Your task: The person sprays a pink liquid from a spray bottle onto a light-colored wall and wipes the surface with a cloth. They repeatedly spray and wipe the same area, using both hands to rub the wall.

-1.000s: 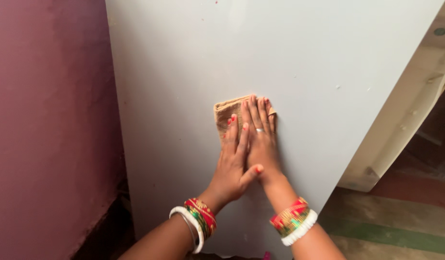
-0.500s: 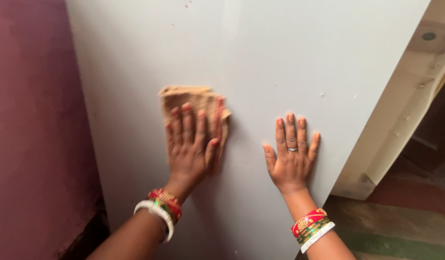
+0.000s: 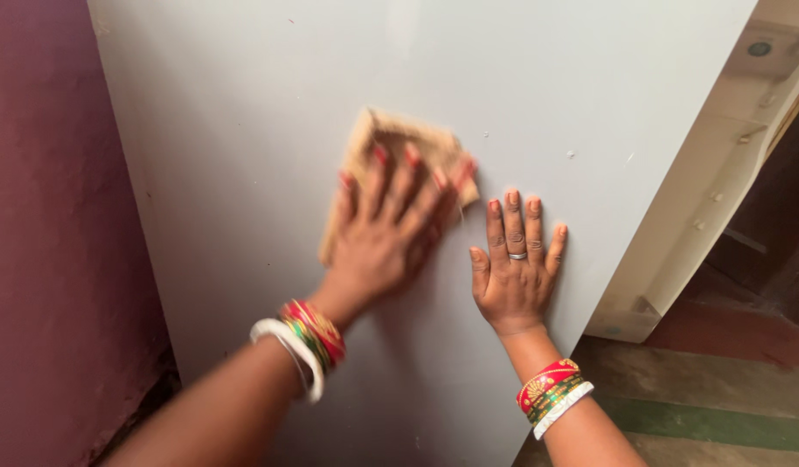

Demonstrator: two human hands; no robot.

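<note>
Fig.: My left hand point(image 3: 384, 233) lies flat, fingers spread, pressing a folded tan cloth point(image 3: 399, 164) against the pale grey panel point(image 3: 243, 156), near its middle; nothing is gripped, as the palm's push pins the cloth to the upright face. Blur marks this hand mid-wipe. My right hand point(image 3: 513, 277) rests just right of the cloth, open & empty, palm on the panel, prob. as a brace. Maroon wall point(image 3: 44, 216) stands left of the panel.

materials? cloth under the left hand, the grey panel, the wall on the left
Cloth: tan coarse weave, looks like jute or rough cotton; blurred. Left hand presses it flat. Panel: smooth pale grey, faint sheen, small specks; painted metal or laminate, cannot tell. Wall: maroon matt paint over uneven plaster.
</note>
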